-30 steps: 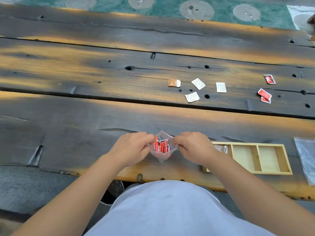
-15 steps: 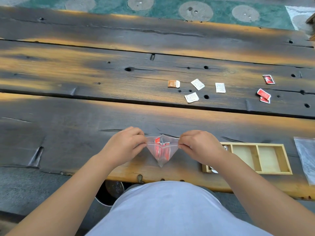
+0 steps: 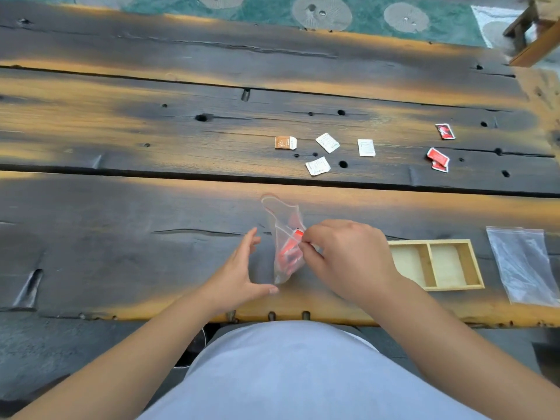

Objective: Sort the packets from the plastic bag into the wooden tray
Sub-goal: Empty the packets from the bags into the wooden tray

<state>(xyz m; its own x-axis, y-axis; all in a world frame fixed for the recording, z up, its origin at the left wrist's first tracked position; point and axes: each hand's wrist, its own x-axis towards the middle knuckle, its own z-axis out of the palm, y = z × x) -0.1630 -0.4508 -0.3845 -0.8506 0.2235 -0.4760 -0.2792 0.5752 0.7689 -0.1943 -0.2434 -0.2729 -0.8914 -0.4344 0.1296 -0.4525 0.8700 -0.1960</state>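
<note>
The right hand pinches one side of the small clear plastic bag of red packets (its mouth gaping, pointed away), held near the table's front edge. The left hand is released, fingers straight, just beside the bag. The light wooden divided tray sits toward the front right corner.

A rustic sitting area, perhaps home or teahouse: beyond the right hand stretches a charred plank table, green patterned carpet past it.
</note>
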